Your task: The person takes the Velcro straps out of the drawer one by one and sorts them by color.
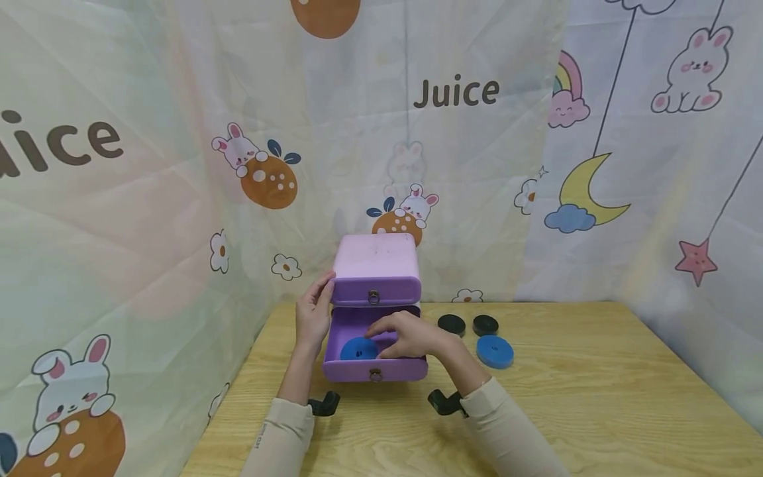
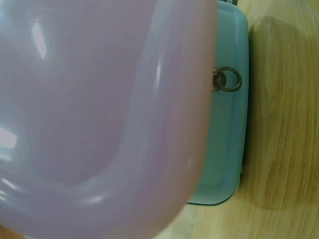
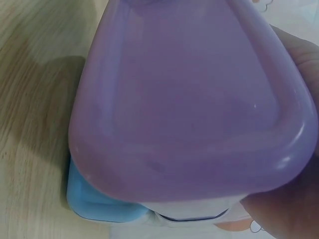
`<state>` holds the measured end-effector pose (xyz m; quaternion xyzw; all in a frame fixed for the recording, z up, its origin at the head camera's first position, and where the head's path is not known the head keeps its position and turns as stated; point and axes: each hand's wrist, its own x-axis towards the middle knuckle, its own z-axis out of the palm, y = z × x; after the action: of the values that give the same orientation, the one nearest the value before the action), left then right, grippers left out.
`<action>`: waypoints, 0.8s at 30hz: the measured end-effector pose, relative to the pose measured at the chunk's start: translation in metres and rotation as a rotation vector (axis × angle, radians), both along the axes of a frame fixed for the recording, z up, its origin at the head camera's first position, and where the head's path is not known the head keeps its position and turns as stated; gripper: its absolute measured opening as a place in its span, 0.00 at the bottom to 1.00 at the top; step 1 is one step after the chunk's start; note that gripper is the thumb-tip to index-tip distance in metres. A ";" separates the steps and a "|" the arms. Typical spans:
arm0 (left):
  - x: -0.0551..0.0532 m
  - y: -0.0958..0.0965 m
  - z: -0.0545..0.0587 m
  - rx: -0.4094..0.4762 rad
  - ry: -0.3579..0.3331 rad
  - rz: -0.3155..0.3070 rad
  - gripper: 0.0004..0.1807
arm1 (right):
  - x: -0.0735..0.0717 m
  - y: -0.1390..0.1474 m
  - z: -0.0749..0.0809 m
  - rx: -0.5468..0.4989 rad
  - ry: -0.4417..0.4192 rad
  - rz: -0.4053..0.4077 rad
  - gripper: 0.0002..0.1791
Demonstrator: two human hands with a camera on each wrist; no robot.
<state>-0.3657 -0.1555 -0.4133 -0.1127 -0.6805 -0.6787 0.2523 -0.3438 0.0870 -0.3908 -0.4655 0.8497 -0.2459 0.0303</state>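
A small pink and purple drawer box (image 1: 377,255) stands on the table, its purple drawer (image 1: 375,370) pulled out. My left hand (image 1: 312,315) rests against the left side of the box's upper part, fingertips at its front corner. In the drawer, toward the left, lies a blue round disc (image 1: 359,347) with a dark mark in its middle. My right hand (image 1: 408,334) reaches in over the drawer, thumb and forefinger spread apart beside the disc. The right wrist view shows the drawer's purple front (image 3: 189,99) close up, with part of that hand behind its edge.
Right of the box lie another blue disc (image 1: 495,351) and two black discs (image 1: 451,324). A pale teal drawer front (image 2: 229,134) with a ring pull (image 2: 228,79) sits below the purple one. A printed curtain (image 1: 465,165) hangs behind the wooden table (image 1: 596,397).
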 end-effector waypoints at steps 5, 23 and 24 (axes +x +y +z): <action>0.000 0.001 -0.001 0.012 -0.018 -0.010 0.19 | 0.000 -0.002 -0.001 0.018 0.013 -0.011 0.25; 0.003 0.001 0.003 -0.009 -0.053 0.008 0.20 | 0.000 -0.022 -0.003 0.069 -0.020 0.005 0.21; 0.002 0.001 0.002 -0.009 -0.046 0.009 0.19 | -0.001 -0.022 -0.004 0.068 -0.028 0.004 0.20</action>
<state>-0.3641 -0.1547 -0.4117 -0.0950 -0.6895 -0.6771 0.2390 -0.3448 0.0646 -0.3952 -0.4626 0.8560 -0.2233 0.0585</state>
